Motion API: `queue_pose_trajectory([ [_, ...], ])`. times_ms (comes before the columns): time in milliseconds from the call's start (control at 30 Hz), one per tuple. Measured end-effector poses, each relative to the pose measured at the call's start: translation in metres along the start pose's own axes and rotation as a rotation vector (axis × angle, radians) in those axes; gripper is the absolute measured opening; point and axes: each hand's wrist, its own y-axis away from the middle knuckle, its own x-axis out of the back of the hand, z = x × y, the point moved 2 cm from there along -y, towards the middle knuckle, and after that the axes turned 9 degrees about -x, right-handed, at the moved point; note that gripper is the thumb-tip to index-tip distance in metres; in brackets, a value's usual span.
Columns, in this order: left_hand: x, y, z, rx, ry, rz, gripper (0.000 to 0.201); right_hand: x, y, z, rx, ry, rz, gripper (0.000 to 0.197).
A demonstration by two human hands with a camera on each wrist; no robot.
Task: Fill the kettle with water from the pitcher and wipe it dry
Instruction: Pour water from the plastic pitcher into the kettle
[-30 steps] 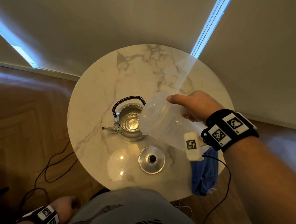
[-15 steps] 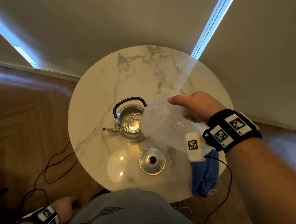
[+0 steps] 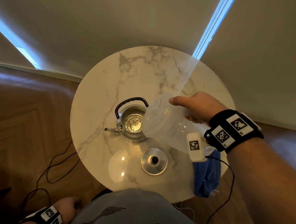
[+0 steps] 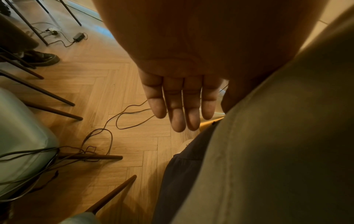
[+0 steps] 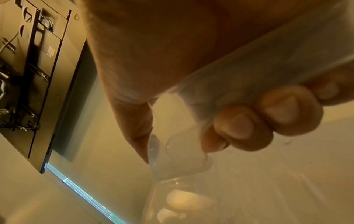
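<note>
A small steel kettle (image 3: 130, 123) with a black hoop handle stands open near the middle of the round marble table (image 3: 111, 75), water glinting inside. My right hand (image 3: 194, 107) grips the handle of a clear plastic pitcher (image 3: 165, 126), tipped far over with its mouth above the kettle's opening. In the right wrist view my fingers (image 5: 266, 119) curl round the pitcher's handle (image 5: 268, 59). The kettle's lid (image 3: 154, 161) lies flat on the table in front of the kettle. A blue cloth (image 3: 207, 175) hangs over the table's right front edge. My left hand (image 4: 180, 103) hangs by my thigh, fingers straight, holding nothing.
Cables (image 3: 51, 167) trail over the wooden floor left of the table. Chair legs (image 4: 57, 100) and a pale chair seat (image 4: 19, 136) stand on my left, with another person's black shoe (image 4: 41, 57) beyond. A wall rises close behind the table.
The pitcher stays tipped over the kettle with hardly any shift, and the water inside the kettle keeps rippling. My left hand has not moved.
</note>
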Motion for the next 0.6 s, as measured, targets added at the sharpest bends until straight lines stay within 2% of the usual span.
queue_pose_trajectory([
  [167,0.0066,0.0003,0.0010,-0.002,0.078,0.015,0.040,-0.0021,0.0008,-0.0013,-0.001,-0.004,0.000,0.064],
  [367,0.0050,-0.0023,-0.0021,0.015,0.057,-0.033,0.036,-0.0031,0.0025,-0.0006,0.001,0.007,0.005,0.063],
  [433,0.0044,-0.0011,-0.0011,0.022,0.063,-0.056,0.027,-0.0035,0.0030,0.0002,0.004,0.020,0.004,0.062],
  [500,0.0039,-0.0026,-0.0025,0.030,0.083,-0.066,0.007,-0.0034,0.0035,0.0006,0.009,0.028,-0.003,0.062],
  [567,0.0008,-0.0069,-0.0061,0.054,0.088,-0.060,0.024,-0.0030,0.0037,0.0011,0.010,0.029,-0.004,0.062],
  [600,0.0003,-0.0085,-0.0060,0.053,0.097,-0.044,0.025,-0.0030,0.0037,0.0013,0.011,0.028,-0.003,0.062],
])
